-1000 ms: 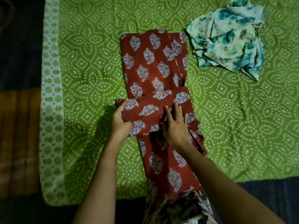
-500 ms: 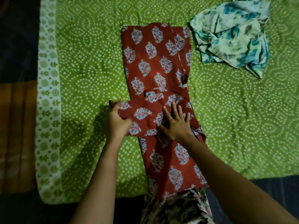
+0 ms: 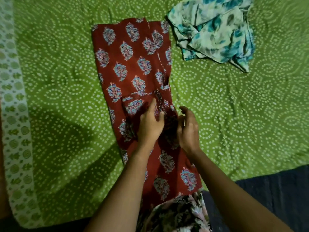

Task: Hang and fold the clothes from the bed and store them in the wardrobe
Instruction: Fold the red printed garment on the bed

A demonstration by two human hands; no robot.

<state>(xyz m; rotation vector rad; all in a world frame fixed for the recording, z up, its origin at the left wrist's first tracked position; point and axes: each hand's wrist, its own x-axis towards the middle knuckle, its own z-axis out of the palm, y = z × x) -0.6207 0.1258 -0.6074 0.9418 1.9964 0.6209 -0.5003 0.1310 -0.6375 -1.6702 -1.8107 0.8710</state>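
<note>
Red cloth (image 3: pixel 133 64) lies flat on bed (image 3: pixel 58 81), long axis running away from the person, far end leaning slightly left, near end at the bed's edge; teal cloth (image 3: pixel 214 30) sits crumpled far right, well apart from both hands. Left hand (image 3: pixel 150 126) rests on red cloth's middle, fingers fairly straight on a tucked flap; right hand (image 3: pixel 188 129) hovers just beside, over the right edge, fingers loosely curled, seemingly holding nothing. Next fold probably goes across that long axis, near end lifted away from the person; both hands equally near.
</note>
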